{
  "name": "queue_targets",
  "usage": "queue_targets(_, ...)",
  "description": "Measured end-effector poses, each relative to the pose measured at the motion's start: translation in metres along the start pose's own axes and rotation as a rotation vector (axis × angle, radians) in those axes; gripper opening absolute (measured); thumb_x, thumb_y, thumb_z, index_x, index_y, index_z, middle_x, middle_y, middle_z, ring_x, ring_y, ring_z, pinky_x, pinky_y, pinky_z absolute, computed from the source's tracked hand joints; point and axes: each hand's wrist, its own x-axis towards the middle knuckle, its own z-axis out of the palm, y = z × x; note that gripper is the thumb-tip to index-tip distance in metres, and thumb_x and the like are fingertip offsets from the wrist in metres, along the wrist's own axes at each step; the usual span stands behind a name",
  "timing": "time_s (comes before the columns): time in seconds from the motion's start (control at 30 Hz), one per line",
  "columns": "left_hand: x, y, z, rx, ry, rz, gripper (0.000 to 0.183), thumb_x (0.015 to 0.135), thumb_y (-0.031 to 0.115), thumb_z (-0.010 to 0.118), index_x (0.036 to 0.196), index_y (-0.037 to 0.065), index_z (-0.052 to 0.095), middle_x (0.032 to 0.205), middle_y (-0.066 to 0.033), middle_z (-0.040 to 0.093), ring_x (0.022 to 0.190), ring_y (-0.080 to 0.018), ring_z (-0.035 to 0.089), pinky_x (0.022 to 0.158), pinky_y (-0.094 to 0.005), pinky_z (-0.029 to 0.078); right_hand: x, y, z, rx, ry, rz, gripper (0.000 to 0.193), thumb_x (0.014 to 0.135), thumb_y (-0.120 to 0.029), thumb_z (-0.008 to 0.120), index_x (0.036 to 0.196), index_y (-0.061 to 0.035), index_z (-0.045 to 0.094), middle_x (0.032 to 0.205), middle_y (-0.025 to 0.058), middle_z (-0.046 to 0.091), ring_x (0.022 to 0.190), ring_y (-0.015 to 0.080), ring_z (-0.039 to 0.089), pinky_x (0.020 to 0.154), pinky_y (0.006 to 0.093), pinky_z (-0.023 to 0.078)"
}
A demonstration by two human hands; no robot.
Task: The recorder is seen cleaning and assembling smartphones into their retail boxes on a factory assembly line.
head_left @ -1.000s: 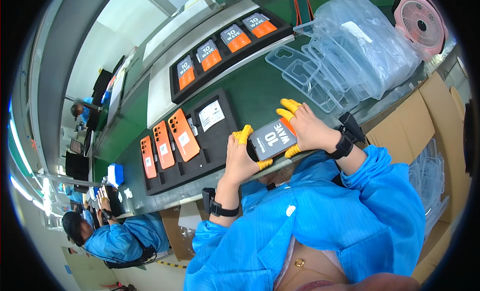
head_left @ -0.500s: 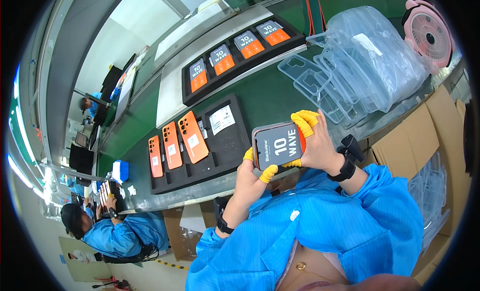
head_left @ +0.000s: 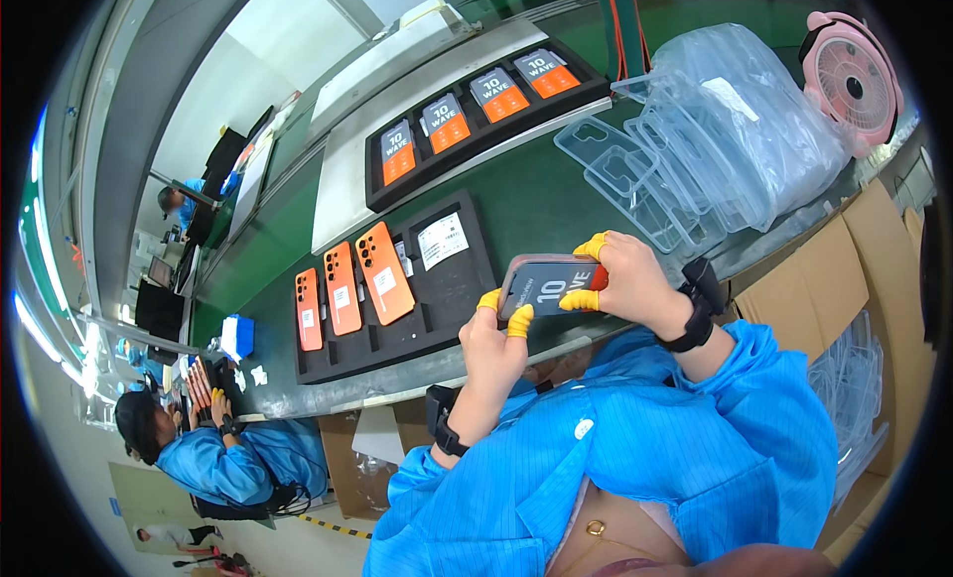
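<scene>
I hold a phone (head_left: 541,285) sideways above the table's near edge, with a grey and orange printed film over its face and a clear rim around its edge. My left hand (head_left: 493,357) pinches its left end, thumb on the near side. Gripping the right end is my right hand (head_left: 635,287), its thumb lying over the film. Yellow finger cots cover several fingertips on both hands. Just left of the phone lies a black foam tray (head_left: 453,297) bearing three orange phones (head_left: 385,272), backs up with white labels. The held phone's back is hidden.
Farther back, another black tray (head_left: 486,136) holds several film-covered phones. Clear plastic cases (head_left: 635,170) lie beside a plastic bag (head_left: 769,170) and a pink fan (head_left: 854,86). A cardboard box (head_left: 804,269) stands right. A co-worker (head_left: 233,465) sits left, near a small blue box (head_left: 237,337).
The phone has tipped, so its face looks shorter. My right thumb has come over the film, and both hands have shifted slightly. The co-worker at left has leaned a little.
</scene>
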Motion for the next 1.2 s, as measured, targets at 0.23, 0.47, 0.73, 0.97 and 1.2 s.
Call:
queue_targets(0.23, 0.011, -0.028, -0.016, -0.556, -0.393, -0.16, 0.06, 0.068, 0.02, 0.072, 0.114, -0.002, 0.041, 0.108, -0.0104, 0.05, 0.099, -0.0171, 0.048, 0.082, -0.0293, 0.039, -0.005, -0.014, -0.012, 0.31, -0.047, 0.223, 0.045, 0.055, -0.028, 0.079, 0.086, -0.0015, 0.059, 0.074, 0.0071, 0.06, 0.069, 0.0186, 0.058, 0.063, 0.0281, 0.046)
queue_targets(0.47, -0.011, -0.011, 0.016, -0.277, -0.459, -0.046, 0.028, 0.074, 0.017, 0.065, 0.096, 0.002, 0.057, 0.09, -0.0138, 0.059, 0.084, -0.0237, 0.057, 0.073, -0.0348, 0.043, 0.007, -0.032, 0.011, 1.096, -0.054, 0.324, 0.037, 0.062, -0.016, 0.077, 0.089, -0.0002, 0.058, 0.081, 0.0048, 0.061, 0.074, 0.0084, 0.056, 0.067, 0.0238, 0.046)
queue_targets(0.73, 0.005, -0.035, -0.039, -0.553, -0.191, -0.154, 0.024, 0.082, 0.017, 0.057, 0.099, 0.001, 0.053, 0.083, -0.0063, 0.06, 0.068, -0.0129, 0.058, 0.061, -0.0244, 0.047, 0.045, -0.016, 0.005, 0.208, 0.215, 0.016, 0.049, 0.063, -0.032, 0.071, 0.097, -0.0012, 0.053, 0.088, 0.0122, 0.055, 0.083, 0.0292, 0.053, 0.07, 0.0348, 0.044)
queue_targets(0.97, 0.049, -0.084, -0.098, -0.227, -0.334, -0.566, 0.027, 0.087, 0.024, 0.045, 0.099, 0.002, 0.055, 0.075, -0.0089, 0.063, 0.06, -0.0106, 0.055, 0.053, -0.0205, 0.042, 0.051, 0.092, 0.022, -0.702, 0.034, 0.281, 0.025, 0.067, -0.017, 0.063, 0.089, -0.0048, 0.059, 0.089, 0.0087, 0.053, 0.089, 0.0244, 0.048, 0.073, 0.036, 0.038)
queue_targets(1.2, 0.049, -0.072, -0.072, 0.573, -0.258, -0.361, 0.037, 0.084, 0.033, 0.05, 0.097, -0.001, 0.054, 0.082, -0.0173, 0.06, 0.071, -0.0301, 0.056, 0.066, -0.038, 0.044, 0.042, 0.05, -0.008, -0.505, 0.294, 0.077, 0.014, 0.067, -0.008, 0.06, 0.081, -0.008, 0.06, 0.079, 0.0088, 0.053, 0.082, 0.0258, 0.048, 0.07, 0.0355, 0.037)
